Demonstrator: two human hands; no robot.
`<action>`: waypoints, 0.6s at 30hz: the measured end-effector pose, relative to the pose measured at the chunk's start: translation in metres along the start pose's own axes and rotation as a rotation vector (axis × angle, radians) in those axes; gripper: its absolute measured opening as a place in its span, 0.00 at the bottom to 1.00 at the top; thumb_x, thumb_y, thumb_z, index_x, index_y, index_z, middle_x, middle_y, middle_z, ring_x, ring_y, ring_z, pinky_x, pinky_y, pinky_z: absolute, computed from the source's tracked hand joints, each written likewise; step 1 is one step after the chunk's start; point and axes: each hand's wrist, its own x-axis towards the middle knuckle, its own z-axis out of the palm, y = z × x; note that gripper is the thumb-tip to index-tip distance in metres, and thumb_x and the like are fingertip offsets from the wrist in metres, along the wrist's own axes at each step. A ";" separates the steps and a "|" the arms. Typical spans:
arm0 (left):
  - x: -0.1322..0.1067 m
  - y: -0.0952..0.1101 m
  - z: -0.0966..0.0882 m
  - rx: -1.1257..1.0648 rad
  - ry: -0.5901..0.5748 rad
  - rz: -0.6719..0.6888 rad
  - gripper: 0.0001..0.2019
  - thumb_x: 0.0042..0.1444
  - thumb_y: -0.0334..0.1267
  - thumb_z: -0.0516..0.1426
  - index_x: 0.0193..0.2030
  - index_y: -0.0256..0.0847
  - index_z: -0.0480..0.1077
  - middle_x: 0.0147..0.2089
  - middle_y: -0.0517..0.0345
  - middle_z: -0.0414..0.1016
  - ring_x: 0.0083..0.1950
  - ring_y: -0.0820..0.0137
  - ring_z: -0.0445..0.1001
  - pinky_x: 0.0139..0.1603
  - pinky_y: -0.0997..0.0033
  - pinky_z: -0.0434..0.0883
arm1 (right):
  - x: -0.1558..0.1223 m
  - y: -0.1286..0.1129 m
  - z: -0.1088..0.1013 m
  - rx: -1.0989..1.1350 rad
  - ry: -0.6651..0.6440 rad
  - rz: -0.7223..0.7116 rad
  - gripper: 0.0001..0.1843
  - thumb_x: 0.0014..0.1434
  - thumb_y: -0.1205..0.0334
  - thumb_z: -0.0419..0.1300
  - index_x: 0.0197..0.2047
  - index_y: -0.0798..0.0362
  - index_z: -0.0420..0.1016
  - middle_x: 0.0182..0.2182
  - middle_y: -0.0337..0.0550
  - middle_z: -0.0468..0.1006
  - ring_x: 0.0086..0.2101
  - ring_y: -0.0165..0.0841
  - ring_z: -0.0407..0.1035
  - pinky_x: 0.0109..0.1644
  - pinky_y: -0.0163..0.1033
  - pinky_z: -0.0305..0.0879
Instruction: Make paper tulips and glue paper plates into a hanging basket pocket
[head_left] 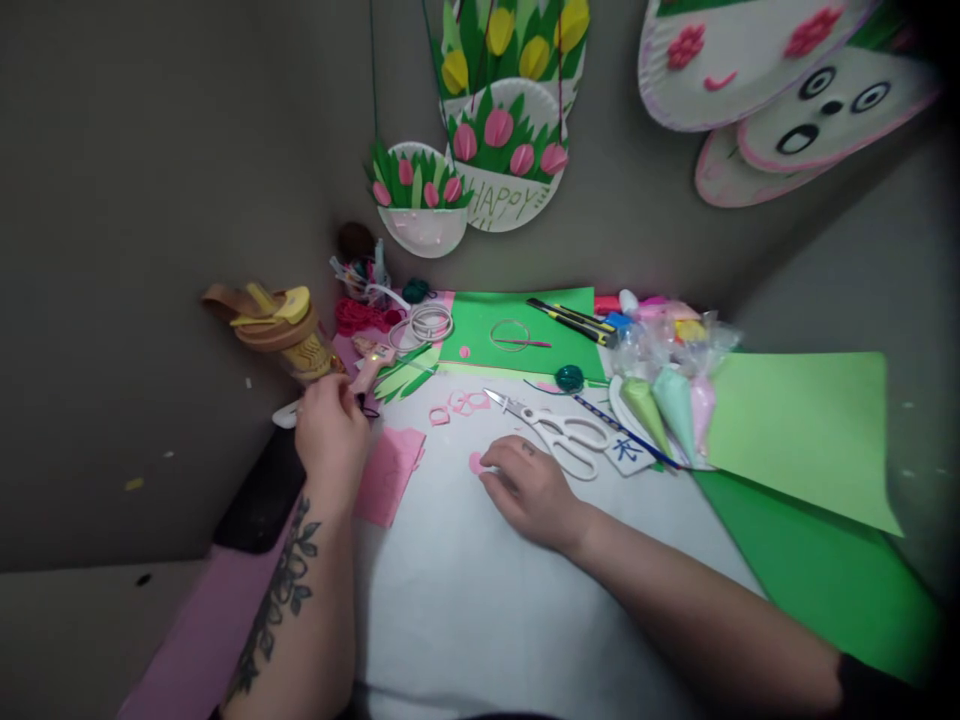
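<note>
My left hand (pixel 330 435) is at the table's left edge, its fingers curled round a pink glue gun (pixel 370 368) whose body sticks out above the hand. My right hand (pixel 529 490) rests on the white table (pixel 480 600), fingers bent over a small pink paper cutout (pixel 477 463) that it touches at the fingertips. White scissors (pixel 562 432) lie just beyond the right hand, blades pointing left. Pink paper offcuts (pixel 463 405) sit between the two hands, and a pink paper sheet (pixel 388 472) lies beside the left wrist.
Light green paper (pixel 795 430) and dark green paper (pixel 810 580) cover the right side. Pastel cones in plastic bags (pixel 671 395), a utility knife (pixel 571 320), a green sheet (pixel 525 330), a bottle (pixel 289 335) and tape rolls (pixel 429 322) crowd the back. Paper-plate flower crafts (pixel 502 150) hang on the wall.
</note>
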 end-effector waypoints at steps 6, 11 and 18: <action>0.007 -0.012 -0.010 0.067 -0.002 -0.100 0.15 0.57 0.31 0.48 0.47 0.39 0.71 0.45 0.45 0.73 0.48 0.56 0.72 0.48 0.58 0.69 | -0.001 0.000 -0.001 0.010 -0.050 -0.013 0.05 0.60 0.70 0.54 0.39 0.52 0.68 0.32 0.45 0.74 0.36 0.37 0.68 0.40 0.41 0.68; 0.006 -0.019 -0.020 0.072 0.146 -0.043 0.15 0.61 0.37 0.47 0.48 0.36 0.69 0.47 0.43 0.73 0.50 0.56 0.70 0.52 0.59 0.67 | 0.000 -0.001 0.001 0.040 -0.096 0.004 0.05 0.61 0.69 0.53 0.38 0.51 0.68 0.31 0.44 0.74 0.36 0.36 0.68 0.40 0.41 0.67; 0.018 0.044 0.023 -0.007 -0.342 0.214 0.13 0.59 0.37 0.50 0.34 0.36 0.74 0.40 0.48 0.76 0.44 0.60 0.74 0.40 0.66 0.65 | 0.002 0.002 0.005 0.048 -0.114 -0.015 0.05 0.62 0.68 0.52 0.36 0.51 0.68 0.30 0.43 0.73 0.34 0.35 0.67 0.39 0.40 0.66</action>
